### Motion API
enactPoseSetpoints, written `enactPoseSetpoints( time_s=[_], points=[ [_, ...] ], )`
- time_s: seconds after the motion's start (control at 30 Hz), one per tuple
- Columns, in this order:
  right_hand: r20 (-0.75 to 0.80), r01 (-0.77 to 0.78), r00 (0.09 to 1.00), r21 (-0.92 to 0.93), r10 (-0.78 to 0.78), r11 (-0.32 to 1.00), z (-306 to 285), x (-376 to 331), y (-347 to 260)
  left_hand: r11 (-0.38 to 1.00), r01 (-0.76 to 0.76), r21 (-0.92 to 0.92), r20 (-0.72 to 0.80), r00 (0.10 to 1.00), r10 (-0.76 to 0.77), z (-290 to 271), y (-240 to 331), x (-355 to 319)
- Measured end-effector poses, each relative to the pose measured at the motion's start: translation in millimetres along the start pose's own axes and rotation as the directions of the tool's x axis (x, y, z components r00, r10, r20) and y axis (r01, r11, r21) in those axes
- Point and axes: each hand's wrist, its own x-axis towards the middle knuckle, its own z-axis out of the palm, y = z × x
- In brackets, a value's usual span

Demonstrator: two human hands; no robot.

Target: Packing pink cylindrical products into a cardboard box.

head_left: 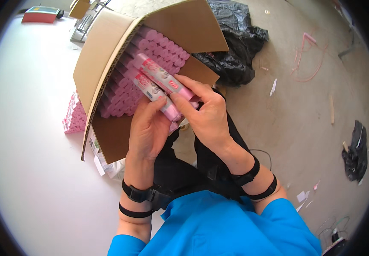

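Note:
Two slim pink rolls with silver-and-pink printed labels lie side by side in my hands, in front of an opened cardboard box [188, 27]. My right hand [209, 117] grips the upper pink roll [161, 77] near its lower end, fingers over its far side. From below, my left hand [146, 130] holds the lower pink roll [154, 93], its thumb on the label. Another pink end peeks out under them, partly hidden by the fingers. Inside the box, many similar pink rolls [165, 47] are stacked in rows with their round ends showing.
At left stretches a white tabletop [30, 128], with a pile of pink packs [75, 113] beside the box. Black plastic bags [240, 47] lie beyond the box. On the concrete floor [287, 123] are a pink cord [310, 39], paper scraps and a crumpled black bag [355, 153].

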Motion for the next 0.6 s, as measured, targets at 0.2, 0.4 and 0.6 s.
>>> enactPoseSetpoints(
  time_s=[0.2, 0.4, 0.6],
  points=[
    [0.09, -0.11, 0.991, 0.128, 0.099, 0.986, 4.1, 2.4, 2.9, 1.0, 0.006, 0.021, -0.05, 0.999, -0.005, -6.1, -2.7, -0.1],
    [0.034, -0.047, 0.999, 0.16, 0.042, 0.986, 7.5, 6.0, 5.2, 0.993, -0.104, 0.052, -0.093, 0.99, 0.108, -6.6, 2.1, -7.5],
    [-0.017, 0.06, 0.998, -0.039, -0.06, 0.997, 1.7, 31.2, -6.1, 0.984, -0.107, 0.139, -0.121, 0.985, 0.124, -17.3, 7.6, -5.5]
  ],
)
